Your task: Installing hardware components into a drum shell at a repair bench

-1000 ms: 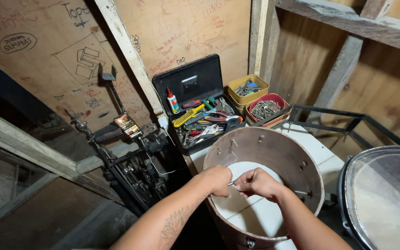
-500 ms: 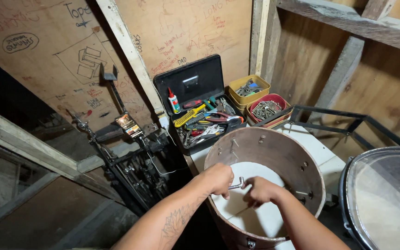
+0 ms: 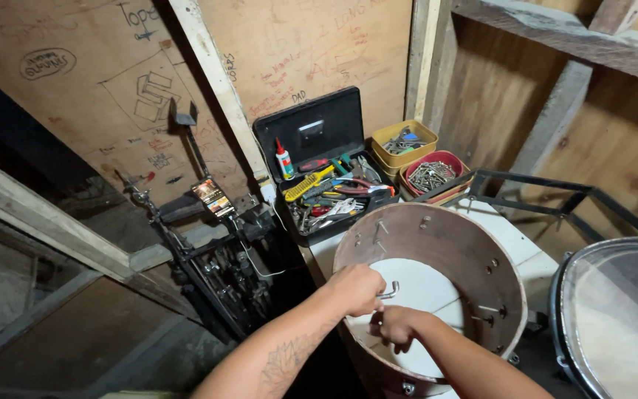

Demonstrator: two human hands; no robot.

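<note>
A bare brown drum shell stands open-topped on a white surface, with small bolts poking through its wall. My left hand is closed at the shell's near rim, gripping a small bent metal key that sticks out toward the inside. My right hand is curled just below it inside the shell, fingers pinched against the inner wall on something too small to make out.
An open black toolbox full of hand tools sits behind the shell. Yellow and red trays of hardware stand beside it. A drum with a clear head lies at right. Black stands lean at left.
My right hand has dropped lower inside the shell and closed up. My left hand now shows the bent key at the rim.
</note>
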